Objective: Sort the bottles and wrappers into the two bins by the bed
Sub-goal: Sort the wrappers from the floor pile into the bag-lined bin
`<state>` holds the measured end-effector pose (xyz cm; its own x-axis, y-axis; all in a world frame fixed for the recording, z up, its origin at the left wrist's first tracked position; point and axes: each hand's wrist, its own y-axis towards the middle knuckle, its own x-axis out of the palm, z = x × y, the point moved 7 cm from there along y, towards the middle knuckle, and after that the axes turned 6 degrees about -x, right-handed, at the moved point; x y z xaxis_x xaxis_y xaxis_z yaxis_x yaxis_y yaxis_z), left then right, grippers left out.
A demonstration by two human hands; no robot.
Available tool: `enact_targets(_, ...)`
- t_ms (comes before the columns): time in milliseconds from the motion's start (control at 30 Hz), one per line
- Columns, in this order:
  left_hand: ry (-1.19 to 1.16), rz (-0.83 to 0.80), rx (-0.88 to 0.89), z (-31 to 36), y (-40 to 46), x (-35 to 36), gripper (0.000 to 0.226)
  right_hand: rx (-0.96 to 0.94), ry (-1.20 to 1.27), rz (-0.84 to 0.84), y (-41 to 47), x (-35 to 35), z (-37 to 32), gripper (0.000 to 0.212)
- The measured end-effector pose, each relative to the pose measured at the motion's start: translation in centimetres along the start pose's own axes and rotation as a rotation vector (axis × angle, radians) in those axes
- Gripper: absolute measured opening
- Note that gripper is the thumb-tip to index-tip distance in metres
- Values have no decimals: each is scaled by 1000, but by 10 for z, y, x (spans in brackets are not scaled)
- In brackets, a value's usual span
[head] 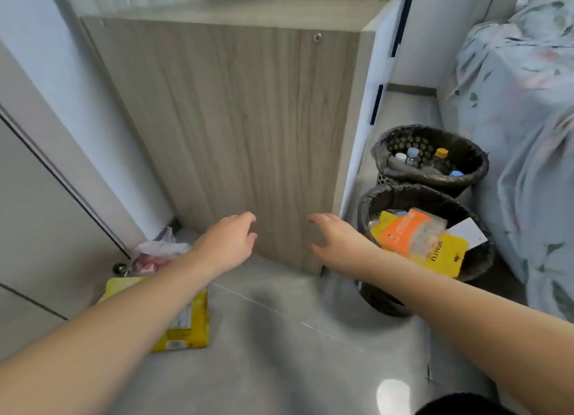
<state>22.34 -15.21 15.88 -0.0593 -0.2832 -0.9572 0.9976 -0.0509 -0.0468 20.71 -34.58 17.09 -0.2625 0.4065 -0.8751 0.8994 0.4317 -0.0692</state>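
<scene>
Wrappers come next, we judge: the far bin by the bed already holds bottles standing caps up, and the near bin holds a yellow card pack and an orange packet. Both our hands hover low before the wooden cabinet, holding nothing; the left hand and right hand each have fingers loosely curled and apart. What remains lies on the floor to our left: a yellow wrapper, partly under our left forearm, and a crumpled white-and-red bag just beyond it against the wall. The yellow wrapper lies flat, its long axis running away from us toward the cabinet. We should swing the left hand back, pinch it by its near edge so it lifts cleanly, then carry it across to the near bin rather than the bottle bin.
</scene>
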Motion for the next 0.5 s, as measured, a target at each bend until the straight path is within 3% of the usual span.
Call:
enact_targets(300, -83, 72, -305, -176, -38, 17, 24, -101, 14, -202, 81, 108, -114, 60)
enact_targets(400, -183, 114, -395, -234, -65, 42, 35, -75, 55, -266, 97, 155, -132, 58)
enact_targets(500, -239, 92, -615, -297, -107, 86, 44, 29, 139, -322, 106, 201, -138, 56)
